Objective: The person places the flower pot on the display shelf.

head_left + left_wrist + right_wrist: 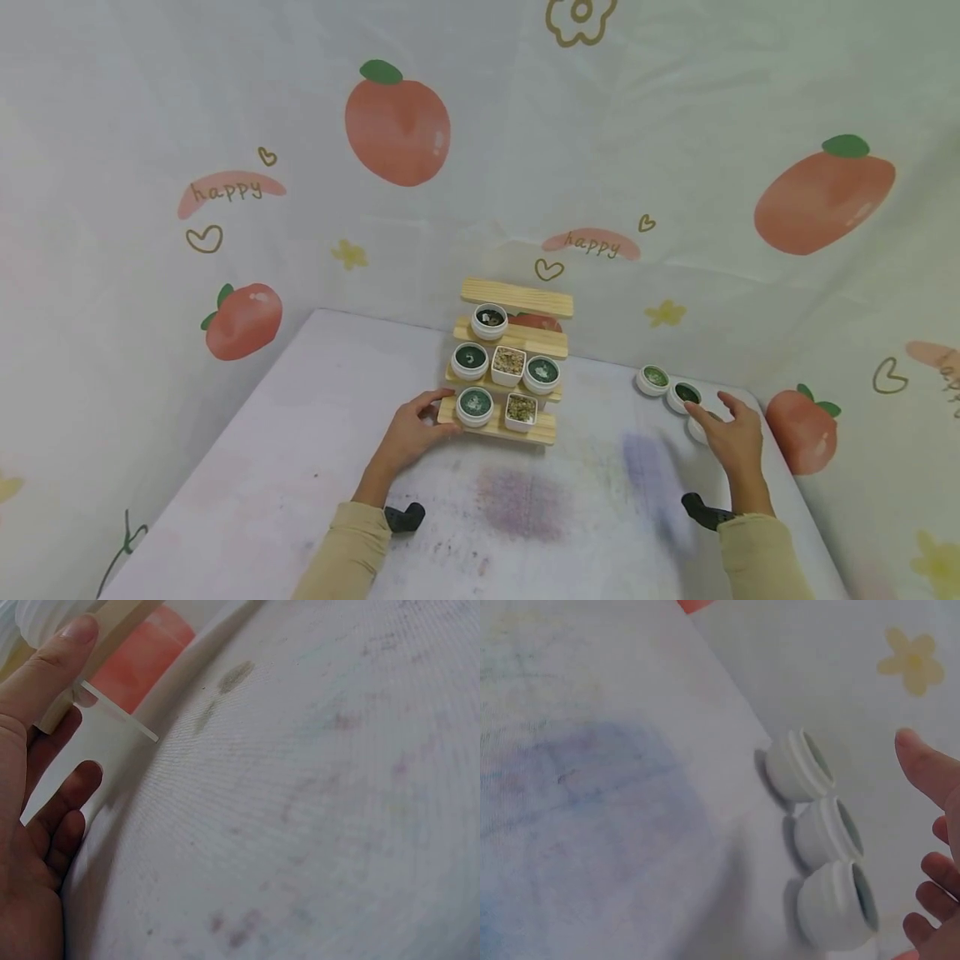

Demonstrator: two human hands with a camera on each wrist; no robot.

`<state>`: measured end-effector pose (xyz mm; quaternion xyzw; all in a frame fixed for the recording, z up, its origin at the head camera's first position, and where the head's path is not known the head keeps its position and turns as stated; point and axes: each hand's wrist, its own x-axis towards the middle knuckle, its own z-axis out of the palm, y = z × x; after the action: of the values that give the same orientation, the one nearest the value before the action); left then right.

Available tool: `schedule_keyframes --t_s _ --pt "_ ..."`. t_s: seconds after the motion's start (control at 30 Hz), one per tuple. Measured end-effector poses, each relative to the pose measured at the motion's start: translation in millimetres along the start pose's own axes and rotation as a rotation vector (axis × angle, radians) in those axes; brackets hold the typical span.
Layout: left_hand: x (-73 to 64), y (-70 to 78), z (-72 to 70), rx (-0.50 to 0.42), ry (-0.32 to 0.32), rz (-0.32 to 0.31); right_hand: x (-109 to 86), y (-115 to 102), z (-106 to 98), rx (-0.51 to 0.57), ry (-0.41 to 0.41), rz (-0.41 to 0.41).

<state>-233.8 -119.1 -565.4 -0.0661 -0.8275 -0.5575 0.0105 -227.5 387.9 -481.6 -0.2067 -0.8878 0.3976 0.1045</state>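
Observation:
A wooden stepped rack [517, 297] stands near the back of the table, with white pots on its steps. My left hand [411, 429] pinches the left end of the lowest plank [124, 622], thumb on its near side, beside a round pot [475, 407] with dark green contents. Square pots, one of them [521, 412] on the lowest step, hold dried bits. Over at the right, my right hand [738, 437] hovers above three round white pots, fingers spread apart and holding nothing. The nearest pot [697, 430] is partly hidden by that hand; beyond it are a dark green one [684, 397] and a lighter green one [653, 380].
A pale cloth with purple stains covers the table [360, 367]. Behind it hangs a white curtain [480, 208] printed with fruit and flowers. The right-hand pots stand close to the table's back right corner.

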Motion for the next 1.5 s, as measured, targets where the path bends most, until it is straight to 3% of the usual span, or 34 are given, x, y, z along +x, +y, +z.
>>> schedule_keyframes --t_s 0.13,0.37,0.6,0.8,1.2,1.5 --pt "-0.3 0.0 -0.2 -0.009 -0.008 -0.011 1.6 12 4 -0.013 0.019 0.034" --pt "-0.8 1.2 -0.5 -0.017 -0.003 -0.017 4.3 26 10 -0.047 0.046 0.024" --pt "-0.1 3.0 -1.2 -0.006 -0.011 -0.028 8.8 37 16 -0.054 0.024 0.033" --pt "-1.0 2.1 -1.0 -0.01 -0.009 -0.034 10.5 38 21 -0.038 0.0 0.084" --pt "-1.7 3.2 -1.0 -0.009 -0.011 -0.028 15.1 48 30 0.016 0.026 0.14" --pt "-1.4 3.1 -1.0 -0.01 -0.01 -0.03 9.2 41 30 0.046 0.082 0.122"
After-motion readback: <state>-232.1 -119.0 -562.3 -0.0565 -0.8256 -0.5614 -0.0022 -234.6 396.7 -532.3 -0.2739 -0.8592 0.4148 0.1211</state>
